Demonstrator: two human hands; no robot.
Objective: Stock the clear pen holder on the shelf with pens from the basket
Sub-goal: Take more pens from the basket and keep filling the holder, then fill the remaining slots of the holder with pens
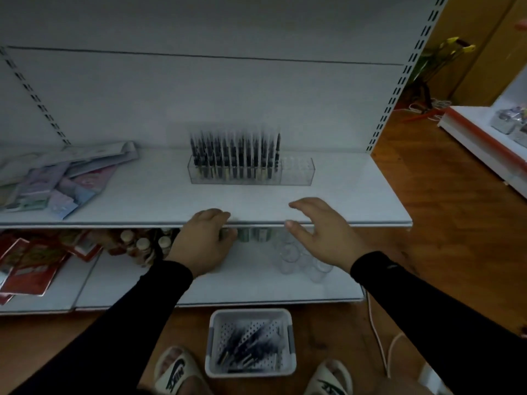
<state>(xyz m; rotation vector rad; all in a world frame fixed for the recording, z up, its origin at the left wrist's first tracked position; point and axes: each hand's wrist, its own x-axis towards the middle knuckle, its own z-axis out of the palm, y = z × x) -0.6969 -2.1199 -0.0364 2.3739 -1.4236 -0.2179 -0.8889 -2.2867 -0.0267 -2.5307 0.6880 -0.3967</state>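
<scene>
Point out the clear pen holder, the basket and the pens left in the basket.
clear pen holder (pixel 298 172): head view, on its empty right end.
basket (pixel 251 314): head view, on its far rim.
pens in the basket (pixel 248 347): head view, on the middle of the pile.

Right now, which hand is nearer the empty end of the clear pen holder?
Right. The right hand hovers just below the pen holder's empty right end; the left hand sits farther left, at the shelf edge.
</scene>
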